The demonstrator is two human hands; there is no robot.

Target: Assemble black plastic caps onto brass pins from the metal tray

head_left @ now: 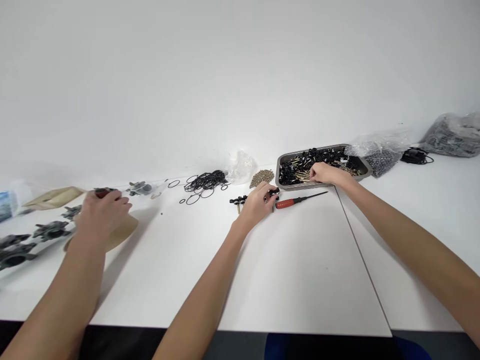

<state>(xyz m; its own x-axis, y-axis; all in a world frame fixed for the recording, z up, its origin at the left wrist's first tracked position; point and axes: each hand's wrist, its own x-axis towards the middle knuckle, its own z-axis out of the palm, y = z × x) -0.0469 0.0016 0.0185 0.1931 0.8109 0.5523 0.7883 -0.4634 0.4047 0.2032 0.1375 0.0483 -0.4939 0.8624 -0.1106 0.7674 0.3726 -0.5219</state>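
My left hand is closed around a small black part, with its fingers pinched together. Beside that hand, more small black parts with a brass-coloured pin lie on the white table. My right hand reaches over the near rim of a metal tray. Its fingertips are pinched among brass-coloured pins and black parts; what they grip is hidden. Between the hands and nearer to me lies a red-handled screwdriver, its shaft pointing right.
Another person's blurred hand works at the left by grey metal parts. Black rings, clear plastic and a brass-coloured pile line the wall. Bagged parts and a black bundle lie right of the tray.
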